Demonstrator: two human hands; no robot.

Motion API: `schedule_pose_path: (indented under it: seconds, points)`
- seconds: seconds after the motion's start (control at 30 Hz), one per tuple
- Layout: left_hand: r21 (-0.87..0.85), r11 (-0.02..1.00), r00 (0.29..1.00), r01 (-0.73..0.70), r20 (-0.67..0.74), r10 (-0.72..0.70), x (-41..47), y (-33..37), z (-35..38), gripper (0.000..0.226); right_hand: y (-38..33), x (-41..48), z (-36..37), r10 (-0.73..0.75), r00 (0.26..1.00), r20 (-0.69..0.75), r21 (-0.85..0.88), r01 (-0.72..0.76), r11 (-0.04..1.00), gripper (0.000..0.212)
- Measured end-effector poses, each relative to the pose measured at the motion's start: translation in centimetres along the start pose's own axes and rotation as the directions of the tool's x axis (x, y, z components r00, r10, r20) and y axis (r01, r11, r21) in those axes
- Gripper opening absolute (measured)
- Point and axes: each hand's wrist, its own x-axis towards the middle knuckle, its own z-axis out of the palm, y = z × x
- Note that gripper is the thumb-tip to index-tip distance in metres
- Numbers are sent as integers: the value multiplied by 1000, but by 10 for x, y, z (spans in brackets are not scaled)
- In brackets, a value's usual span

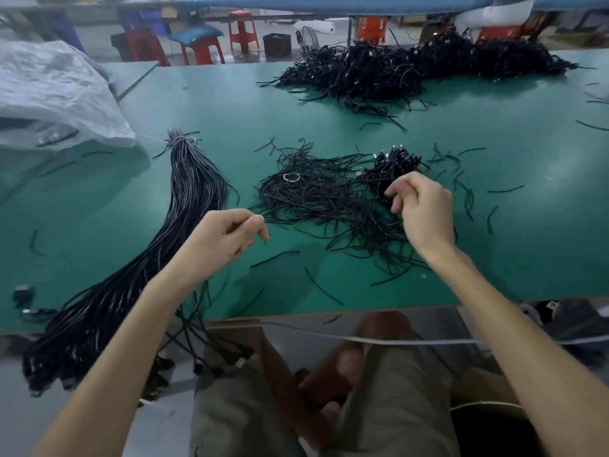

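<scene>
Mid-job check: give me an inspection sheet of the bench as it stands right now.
Surface: green table, no spill seen.
Job's things: pile of loose black ties at centre; small heap of coiled cables at its right side.
Clutter: stray ties scattered around; white ring on the pile; plastic bag far left.
Hands: left hand and right hand both curled above the table; a pinch cannot be told.
Cables: long bundle at left, hanging over the near edge; large heap at the far side.
Surroundings: red stools beyond the table.
</scene>
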Motion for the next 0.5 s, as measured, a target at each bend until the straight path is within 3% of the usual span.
schedule_pose_path:
  seconds: [0.07,0.13,0.2,0.27,0.33,0.43,0.5]
  points:
    - [-47,999,995,-14,-99,10,3,0,1,34,0,-5,2,-33,995,98,-101,43,994,19]
    - [11,1000,989,-29,-143,30,7,2,5,31,-8,-12,6,-107,980,169,-327,158,932,45]
    - [139,990,994,-16,-103,30,10,3,12,29,-25,-20,11,-249,945,213,-433,319,843,72]
    - [206,978,999,-25,-20,30,10,5,19,27,-47,-29,19,-350,886,303,-368,448,815,79]
    - [196,979,997,-63,53,53,10,8,27,26,-62,-38,30,-347,833,431,-247,479,842,71]
    - [112,990,995,-83,56,77,8,7,28,18,-66,-48,43,-314,778,543,-71,416,907,35]
    - [-78,997,999,-29,33,32,6,4,20,12,-60,-51,45,-260,808,529,26,291,956,26]
